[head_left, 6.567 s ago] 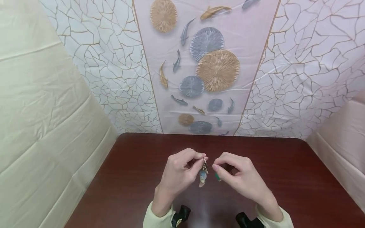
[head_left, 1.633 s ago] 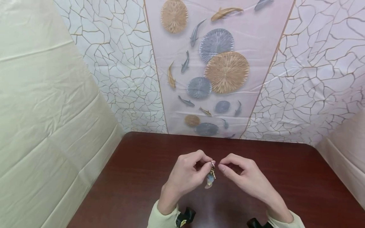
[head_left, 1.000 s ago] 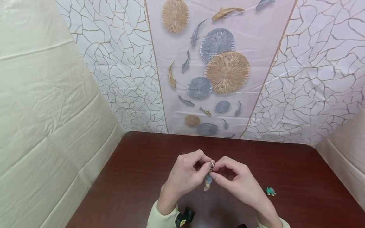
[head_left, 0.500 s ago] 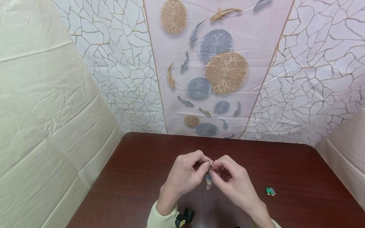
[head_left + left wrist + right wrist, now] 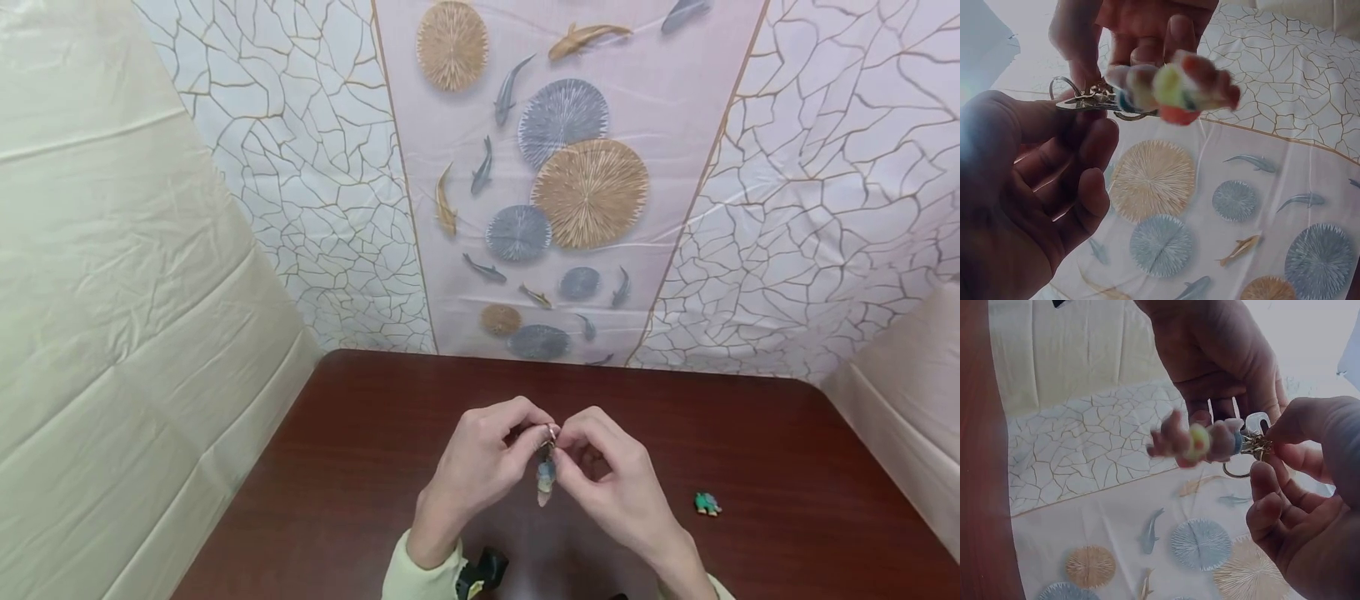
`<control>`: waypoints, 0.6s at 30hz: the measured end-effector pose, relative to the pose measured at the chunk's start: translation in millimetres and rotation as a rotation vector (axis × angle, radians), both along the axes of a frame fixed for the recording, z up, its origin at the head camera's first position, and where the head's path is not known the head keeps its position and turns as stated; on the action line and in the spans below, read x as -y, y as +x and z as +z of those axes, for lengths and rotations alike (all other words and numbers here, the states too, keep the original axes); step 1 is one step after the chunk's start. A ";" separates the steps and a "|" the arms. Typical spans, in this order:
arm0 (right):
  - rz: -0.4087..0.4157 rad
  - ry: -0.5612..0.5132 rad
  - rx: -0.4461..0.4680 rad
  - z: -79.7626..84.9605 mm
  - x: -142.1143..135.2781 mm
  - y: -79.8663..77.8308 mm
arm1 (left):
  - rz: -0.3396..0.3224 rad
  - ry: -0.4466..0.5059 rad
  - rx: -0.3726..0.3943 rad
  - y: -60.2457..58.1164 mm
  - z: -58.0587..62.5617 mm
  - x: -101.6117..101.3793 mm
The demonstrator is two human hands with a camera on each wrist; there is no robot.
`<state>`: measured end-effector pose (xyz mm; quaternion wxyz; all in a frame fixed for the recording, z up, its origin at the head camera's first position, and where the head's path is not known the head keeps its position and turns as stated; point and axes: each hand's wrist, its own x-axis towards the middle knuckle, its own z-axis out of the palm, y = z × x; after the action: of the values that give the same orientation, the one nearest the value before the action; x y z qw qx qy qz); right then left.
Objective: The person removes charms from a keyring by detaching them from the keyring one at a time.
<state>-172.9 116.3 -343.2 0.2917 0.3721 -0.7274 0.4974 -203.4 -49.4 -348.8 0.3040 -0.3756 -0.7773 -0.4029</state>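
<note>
A keychain (image 5: 545,481) hangs between the two hands over the table, with a small figurine charm in pale blue and cream at its lower end. My left hand (image 5: 476,458) pinches its metal ring end between thumb and index finger. Opposite, my right hand (image 5: 618,471) pinches the metal part just above the figurine. In the left wrist view the charm (image 5: 1175,90) is blurred, with yellow and red parts. The right wrist view shows the gold-coloured chain links (image 5: 1255,445) at the right fingertips. A small green figure (image 5: 707,503) lies on the table, right of the right hand.
The dark red-brown table (image 5: 360,467) stretches under both hands. A patterned cloth (image 5: 487,183) with fish and round motifs hangs behind it. Cream fabric (image 5: 150,333) walls the left side, and pale panels stand at the right. A black wrist device (image 5: 483,571) sits at the left cuff.
A green thing in my right hand is gone from it; a green figure now lies on the table. The right hand has moved left and taken hold of the keychain. My left hand keeps its hold.
</note>
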 end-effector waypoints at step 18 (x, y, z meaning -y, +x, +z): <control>-0.116 -0.059 -0.086 -28.4 1.2 -14.5 | -0.019 0.094 0.028 -0.8 -1.8 -3.4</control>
<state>-187.3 115.1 -371.6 0.3618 0.3416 -0.7195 0.4846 -204.3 -46.0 -350.6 0.3064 -0.3625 -0.7582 -0.4471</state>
